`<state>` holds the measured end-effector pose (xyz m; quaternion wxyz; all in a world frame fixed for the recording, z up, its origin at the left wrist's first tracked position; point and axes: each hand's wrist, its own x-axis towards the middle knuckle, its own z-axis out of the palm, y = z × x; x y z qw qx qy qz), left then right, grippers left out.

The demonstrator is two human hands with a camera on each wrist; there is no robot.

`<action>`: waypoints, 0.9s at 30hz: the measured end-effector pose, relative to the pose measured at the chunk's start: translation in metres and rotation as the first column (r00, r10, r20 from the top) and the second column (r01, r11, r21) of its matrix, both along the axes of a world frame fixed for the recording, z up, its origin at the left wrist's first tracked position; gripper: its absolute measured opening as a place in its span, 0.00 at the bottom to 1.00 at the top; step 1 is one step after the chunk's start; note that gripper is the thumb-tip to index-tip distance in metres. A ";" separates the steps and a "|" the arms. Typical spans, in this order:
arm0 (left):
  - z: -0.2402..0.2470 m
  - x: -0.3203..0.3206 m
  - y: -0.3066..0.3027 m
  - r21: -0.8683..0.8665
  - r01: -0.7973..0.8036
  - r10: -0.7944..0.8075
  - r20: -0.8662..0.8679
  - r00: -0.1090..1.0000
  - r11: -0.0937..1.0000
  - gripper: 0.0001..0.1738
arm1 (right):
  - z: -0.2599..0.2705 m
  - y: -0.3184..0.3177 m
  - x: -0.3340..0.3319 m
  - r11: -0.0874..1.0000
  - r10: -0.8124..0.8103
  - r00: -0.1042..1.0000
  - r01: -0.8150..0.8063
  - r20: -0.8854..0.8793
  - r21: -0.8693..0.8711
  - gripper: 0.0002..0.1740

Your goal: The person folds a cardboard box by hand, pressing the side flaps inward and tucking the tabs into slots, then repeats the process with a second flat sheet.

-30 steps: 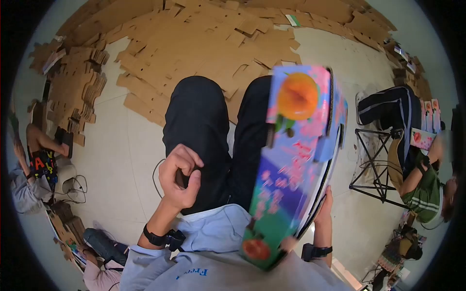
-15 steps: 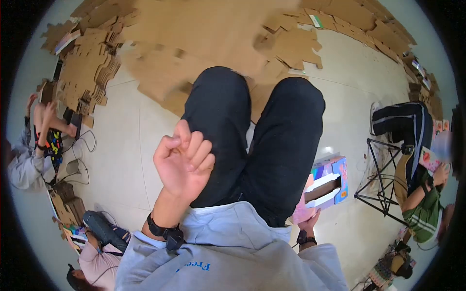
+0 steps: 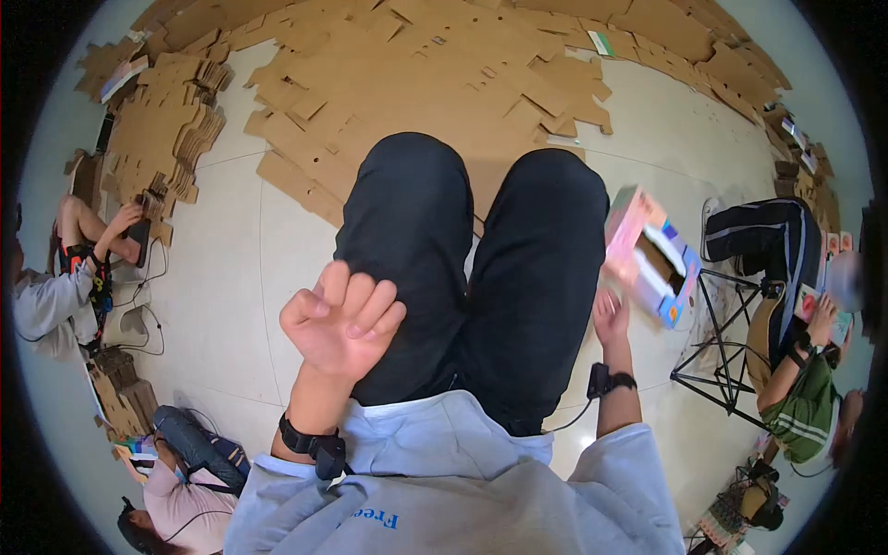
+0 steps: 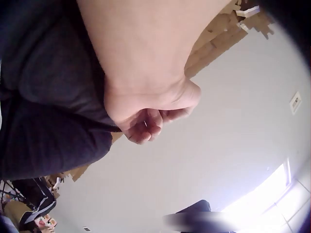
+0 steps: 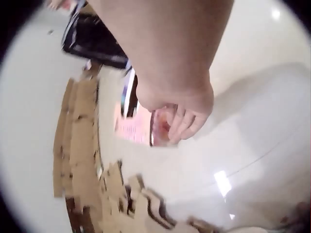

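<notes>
A printed fruit carton (image 3: 631, 222) in pink, blue and orange, with a long opening in one side, is blurred beside my right thigh, over the floor. My right hand (image 3: 610, 317) is just behind its near left corner, fingers loosely bent. From the right wrist, those fingers overlap the end of the pink carton (image 5: 135, 128) and are not wrapped round it. My left hand (image 3: 344, 322) is raised over my left thigh, palm up, with loosely curled fingers and nothing in it. The left wrist view also shows this hand (image 4: 150, 109) holding nothing.
Flattened cardboard sheets (image 3: 407, 92) cover the floor ahead, and more cardboard (image 3: 162, 139) is stacked at the left. A black folding frame (image 3: 721, 342) stands right of the carton, near a seated person in a green shirt (image 3: 800, 407). Other people sit at the left.
The carton swung from in front of my right side down beside my right thigh, then forward and turned. My right hand went forward with it and loosened its grip. My left hand rose, palm upward.
</notes>
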<state>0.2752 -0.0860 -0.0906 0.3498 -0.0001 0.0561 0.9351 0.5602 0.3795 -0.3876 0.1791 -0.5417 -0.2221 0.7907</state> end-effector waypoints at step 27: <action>0.003 0.010 -0.018 -0.085 -0.105 0.091 -0.153 0.984 0.991 0.13 | 0.010 -0.111 -0.274 0.130 0.944 0.169 -0.980 0.285 0.149 0.23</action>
